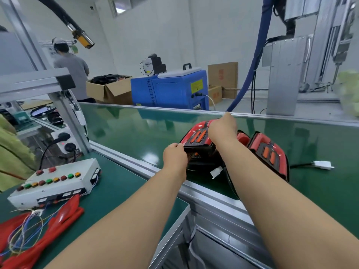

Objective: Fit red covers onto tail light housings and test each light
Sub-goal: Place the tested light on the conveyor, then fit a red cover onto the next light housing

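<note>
A tail light [198, 140] with a red cover and orange strips sits on the green conveyor belt [136, 133]. My left hand [174, 158] grips its near left edge. My right hand [222, 128] grips its far right side. A second red tail light [269, 152] lies just to the right, its white connector [323, 165] trailing on the belt. On the bench at left stands a white test box [56, 181] with coloured buttons. Loose red covers [64, 216] and coloured wires [23, 230] lie in front of it.
An aluminium rail [136, 167] divides the bench from the belt. A blue machine [171, 90] and cardboard boxes [108, 90] stand beyond the belt. A person in grey stands at back left. A black hose nozzle [83, 38] hangs overhead.
</note>
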